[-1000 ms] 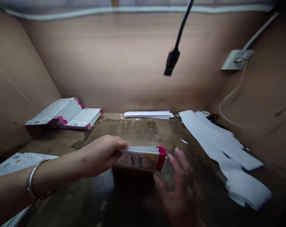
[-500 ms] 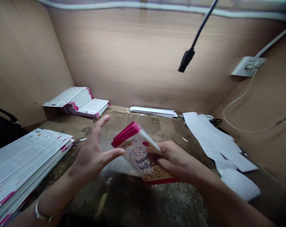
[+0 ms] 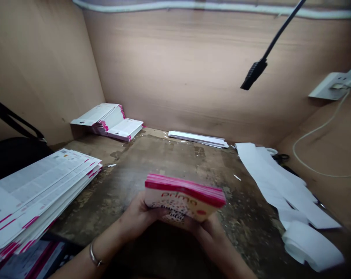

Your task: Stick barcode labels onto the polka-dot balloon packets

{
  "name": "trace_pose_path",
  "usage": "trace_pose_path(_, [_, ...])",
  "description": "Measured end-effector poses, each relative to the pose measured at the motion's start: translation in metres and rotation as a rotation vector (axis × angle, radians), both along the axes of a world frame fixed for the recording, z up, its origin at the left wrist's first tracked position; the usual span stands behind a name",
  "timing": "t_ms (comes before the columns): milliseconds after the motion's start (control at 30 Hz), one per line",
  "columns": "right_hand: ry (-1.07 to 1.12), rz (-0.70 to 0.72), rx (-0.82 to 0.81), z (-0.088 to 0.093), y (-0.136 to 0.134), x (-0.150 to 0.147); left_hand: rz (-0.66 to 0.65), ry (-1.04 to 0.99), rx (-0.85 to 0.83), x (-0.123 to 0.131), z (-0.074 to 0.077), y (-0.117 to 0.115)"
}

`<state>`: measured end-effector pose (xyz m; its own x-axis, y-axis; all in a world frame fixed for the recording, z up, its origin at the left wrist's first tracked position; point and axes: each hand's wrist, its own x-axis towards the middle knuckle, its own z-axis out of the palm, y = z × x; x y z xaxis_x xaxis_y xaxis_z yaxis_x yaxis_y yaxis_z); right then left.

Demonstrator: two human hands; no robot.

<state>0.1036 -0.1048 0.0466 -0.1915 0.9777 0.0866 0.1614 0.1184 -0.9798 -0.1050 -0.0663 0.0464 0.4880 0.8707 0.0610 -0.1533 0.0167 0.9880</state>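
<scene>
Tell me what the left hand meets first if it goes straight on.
Probably the right hand, beneath the pink-edged stack of cards that the left hand already holds; depth is unclear.

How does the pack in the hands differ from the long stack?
The pack is held by the left hand and right hand, while the long stack lies on the table. The pack is short and thick; the stack is long. The pack's face is colourful; the stack's mostly white. Both have pink edges.
</scene>
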Motion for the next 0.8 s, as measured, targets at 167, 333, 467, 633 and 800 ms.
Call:
trace_pose_path(167, [0.182, -0.112, -0.152, 0.008, 0.011, -0.001, 0.079, 0.021, -0.231, 0.011, -0.003, 0.006])
trace_pose_path(333, [0.142, -0.07, -0.376, -0.022, 0.028, -0.001, 0.325, 0.636, 0.077, 0.003, -0.018, 0.008])
trace_pose_path(467, [-0.041, -0.077, -0.381, -0.028, 0.031, 0.009, 0.077, 0.848, 0.685, -0.004, -0.03, 0.0])
trace_pose_path(633, [-0.595, -0.23, -0.096, 0.007, 0.026, 0.017, -0.02, 0.931, 0.777, -0.001, -0.034, -0.003])
trace_pose_path(800, [-0.959, -0.012, 0.482, 0.009, 0.032, -0.012, -0.011, 0.924, 0.799, 0.003, -0.035, -0.003])
